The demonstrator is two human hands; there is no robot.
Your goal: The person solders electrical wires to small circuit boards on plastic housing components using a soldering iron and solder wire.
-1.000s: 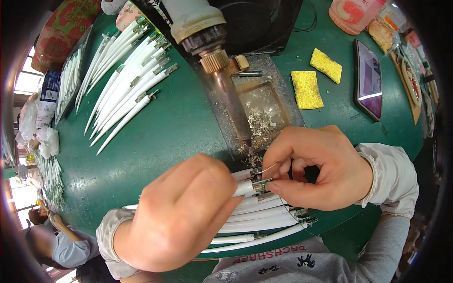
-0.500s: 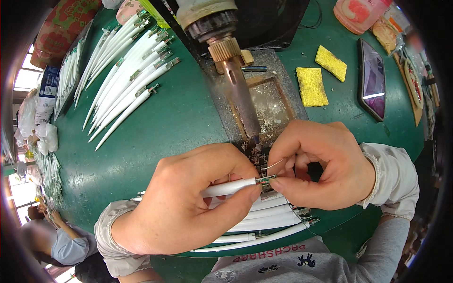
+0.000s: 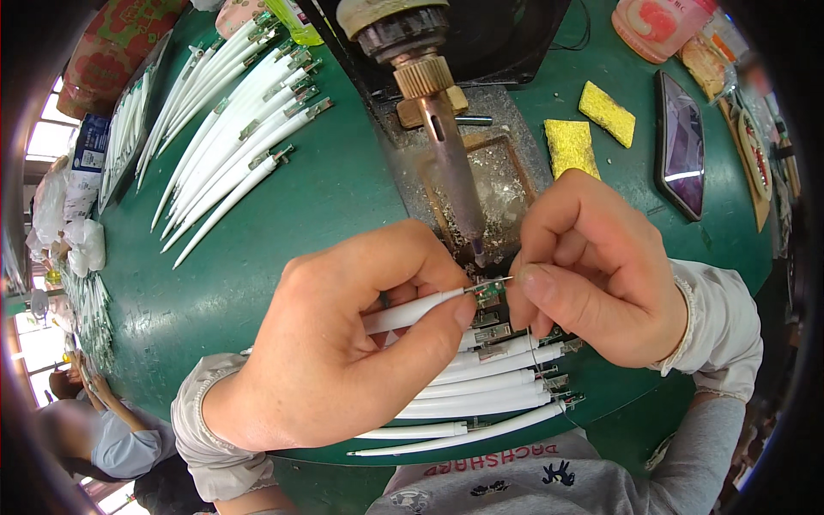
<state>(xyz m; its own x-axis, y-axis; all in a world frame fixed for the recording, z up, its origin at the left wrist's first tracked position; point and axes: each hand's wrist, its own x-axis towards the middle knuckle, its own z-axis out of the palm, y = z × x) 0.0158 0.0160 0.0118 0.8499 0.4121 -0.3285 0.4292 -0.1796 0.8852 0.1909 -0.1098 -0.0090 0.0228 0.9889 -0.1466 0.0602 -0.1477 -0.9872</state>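
Note:
My left hand (image 3: 365,343) is closed round a white stylus pen barrel (image 3: 414,312), its open end toward the right. A small green circuit board (image 3: 491,293) sticks out of that end, just below the tip of a soldering iron (image 3: 459,184); a small gap shows between them. Beside the board, my right hand (image 3: 601,275) pinches a thin solder wire (image 3: 533,348), which trails down below the fingers. The fingertips hide part of the wire. Under my hands lie several more white pens (image 3: 481,403), their board ends to the right.
A soldering tray (image 3: 524,184) with solder crumbs lies beneath the iron. Right of it are two yellow sponges (image 3: 570,148) and a phone (image 3: 681,146). Several white pens (image 3: 232,146) lie in rows at the far left. A pink-labelled jar (image 3: 661,27) stands at the back right. Another person (image 3: 129,442) sits at lower left.
Both hands have moved slightly away from my body, bringing the pen's board up nearer the iron tip. My right fingers have shifted right and turned, and the wire's upper loop no longer shows.

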